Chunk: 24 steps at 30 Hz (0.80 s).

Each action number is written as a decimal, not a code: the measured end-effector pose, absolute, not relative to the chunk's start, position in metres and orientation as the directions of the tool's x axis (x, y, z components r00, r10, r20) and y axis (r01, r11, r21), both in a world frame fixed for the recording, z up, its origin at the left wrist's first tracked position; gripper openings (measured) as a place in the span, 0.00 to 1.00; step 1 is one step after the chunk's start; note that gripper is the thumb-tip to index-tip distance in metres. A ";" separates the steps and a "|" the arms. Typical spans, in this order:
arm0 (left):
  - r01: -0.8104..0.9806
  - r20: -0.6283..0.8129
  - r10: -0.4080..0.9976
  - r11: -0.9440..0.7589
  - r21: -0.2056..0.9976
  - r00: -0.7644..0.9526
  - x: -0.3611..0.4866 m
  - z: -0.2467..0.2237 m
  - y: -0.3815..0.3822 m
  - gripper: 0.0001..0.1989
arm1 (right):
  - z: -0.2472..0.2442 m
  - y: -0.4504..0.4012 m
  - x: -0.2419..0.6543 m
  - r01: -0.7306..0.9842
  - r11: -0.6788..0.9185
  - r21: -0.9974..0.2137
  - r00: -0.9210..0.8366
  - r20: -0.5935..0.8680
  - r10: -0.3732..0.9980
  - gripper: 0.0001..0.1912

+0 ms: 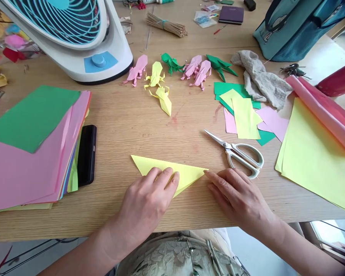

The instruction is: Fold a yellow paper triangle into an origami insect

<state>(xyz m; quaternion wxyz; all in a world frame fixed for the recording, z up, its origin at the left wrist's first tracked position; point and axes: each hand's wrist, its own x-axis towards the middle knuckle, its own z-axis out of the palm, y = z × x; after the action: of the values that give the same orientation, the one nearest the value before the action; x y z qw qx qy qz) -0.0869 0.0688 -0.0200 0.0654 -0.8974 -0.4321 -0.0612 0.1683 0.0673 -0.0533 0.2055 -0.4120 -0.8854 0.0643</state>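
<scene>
A sheet of yellow paper [189,172], folded into a long triangle, lies on the wooden table near its front edge. My left hand [152,191] holds the paper down with bent fingers over its middle and covers part of the lower edge. At the triangle's right corner, the fingertips of my right hand [235,191] grip the point, its thumb mostly hidden. Just beyond that hand lies a pair of scissors [228,146] with white handles, its blades pointing up and left.
Paper stack [25,172] and black phone [86,155] lie left, below a fan [103,61]. Folded paper figures [156,74] stand behind. Paper offcuts [245,119], a grey cloth [258,76], yellow sheets [319,161] and a pink roll [324,115] lie right; a blue bag [299,34] stands behind.
</scene>
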 end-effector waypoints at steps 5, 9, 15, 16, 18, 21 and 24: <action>0.774 0.150 0.763 -0.633 -0.028 0.629 -0.088 -0.018 0.069 0.16 | -0.051 0.068 0.168 0.697 0.664 -0.270 -0.603 0.280 0.747 0.17; 0.773 0.156 0.763 -0.635 0.000 0.627 -0.088 -0.018 0.070 0.16 | -0.050 0.069 0.168 0.704 0.648 -0.290 -0.587 0.275 0.762 0.18; 0.774 0.159 0.769 -0.631 0.042 0.619 -0.089 -0.018 0.070 0.17 | -0.050 0.069 0.168 0.703 0.640 -0.310 -0.583 0.265 0.768 0.18; 0.775 0.160 0.771 -0.630 0.051 0.616 -0.089 -0.018 0.070 0.17 | -0.050 0.069 0.168 0.702 0.640 -0.314 -0.582 0.265 0.769 0.18; 0.778 0.159 0.777 -0.625 0.070 0.609 -0.089 -0.018 0.071 0.17 | -0.051 0.069 0.169 0.701 0.635 -0.323 -0.579 0.261 0.772 0.19; 0.781 0.168 0.785 -0.616 0.103 0.596 -0.090 -0.018 0.072 0.14 | -0.052 0.068 0.170 0.697 0.635 -0.333 -0.573 0.274 0.772 0.20; 0.788 0.169 0.799 -0.599 0.139 0.577 -0.091 -0.017 0.073 0.12 | -0.051 0.067 0.169 0.700 0.623 -0.348 -0.554 0.286 0.782 0.21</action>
<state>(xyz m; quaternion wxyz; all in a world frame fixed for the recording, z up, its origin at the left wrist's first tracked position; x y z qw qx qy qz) -0.0915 0.0733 -0.0170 -0.0243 -0.8877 -0.4470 -0.1077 0.1694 0.0674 -0.0515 0.2100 -0.4229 -0.8761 0.0974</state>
